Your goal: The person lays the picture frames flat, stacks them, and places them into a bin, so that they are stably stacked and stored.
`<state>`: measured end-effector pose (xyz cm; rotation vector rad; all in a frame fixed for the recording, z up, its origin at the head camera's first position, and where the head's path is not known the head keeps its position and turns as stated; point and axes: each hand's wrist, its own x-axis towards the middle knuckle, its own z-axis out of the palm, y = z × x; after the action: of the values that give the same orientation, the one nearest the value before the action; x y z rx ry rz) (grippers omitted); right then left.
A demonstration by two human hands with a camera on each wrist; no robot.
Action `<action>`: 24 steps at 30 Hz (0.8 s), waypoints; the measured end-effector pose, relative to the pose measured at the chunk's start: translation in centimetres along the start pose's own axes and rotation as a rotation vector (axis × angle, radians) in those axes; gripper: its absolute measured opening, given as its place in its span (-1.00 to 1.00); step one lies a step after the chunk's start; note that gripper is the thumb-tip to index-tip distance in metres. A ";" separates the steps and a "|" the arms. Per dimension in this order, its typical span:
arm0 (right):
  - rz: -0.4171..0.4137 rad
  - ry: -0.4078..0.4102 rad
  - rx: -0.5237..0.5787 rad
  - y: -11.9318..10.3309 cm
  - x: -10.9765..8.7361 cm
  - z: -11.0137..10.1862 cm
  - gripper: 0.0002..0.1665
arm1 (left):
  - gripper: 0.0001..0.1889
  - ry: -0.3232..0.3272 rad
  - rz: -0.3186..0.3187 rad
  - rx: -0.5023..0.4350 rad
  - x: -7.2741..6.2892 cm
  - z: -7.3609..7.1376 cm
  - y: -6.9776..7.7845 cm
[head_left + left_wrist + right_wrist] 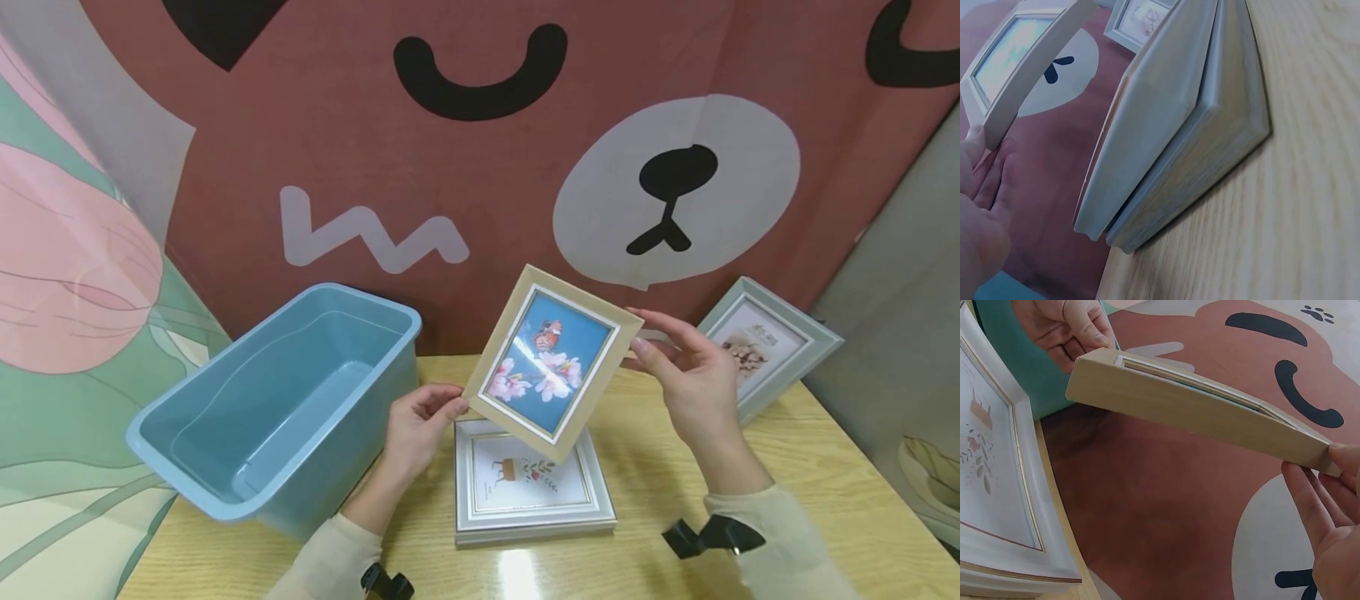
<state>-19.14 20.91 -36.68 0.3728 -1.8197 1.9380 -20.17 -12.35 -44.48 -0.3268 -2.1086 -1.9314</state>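
Both hands hold a beige picture frame (480,398) with a blue flower picture, tilted in the air. My left hand (422,425) pinches its lower left corner, thumb on the front. At the upper right corner, my right hand (693,379) pinches the edge between thumb and fingers. Beneath it, a silver-white picture frame (517,487) with a plant-pot print lies on top of another frame, partly covered by the beige one in the head view. The left wrist view shows the sides of these two stacked frames (1147,137).
A blue plastic bin (330,400) stands on the wooden table (652,533) at the left. Leaning upright at the back right is a grey-white picture frame (787,367), partly behind my right hand. A cloth with a printed bear face (495,192) hangs behind the table.
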 end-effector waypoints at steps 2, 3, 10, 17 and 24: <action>-0.003 -0.002 0.025 0.0 -0.1 0.0 -0.56 | -0.84 0.017 0.000 -0.017 0.0 0.1 0.1; -0.003 -0.002 0.036 0.0 -0.2 -0.1 -0.56 | -0.84 0.027 -0.004 -0.023 0.0 0.1 0.1; 0.001 -0.007 0.016 0.2 -1.0 -0.4 -0.58 | -0.83 0.107 -0.029 -0.057 -0.1 0.2 0.3; -0.058 -0.054 0.073 0.8 -1.5 -0.6 -0.57 | -0.82 0.153 -0.031 -0.144 -0.1 0.3 0.4; -0.068 -0.067 0.081 1.3 -2.2 -0.7 -0.57 | -0.82 0.225 -0.022 -0.170 -0.1 0.4 0.6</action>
<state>-17.83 21.25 -38.93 0.5249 -1.7491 1.9785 -19.92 -11.93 -43.96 -0.1128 -1.8193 -2.0586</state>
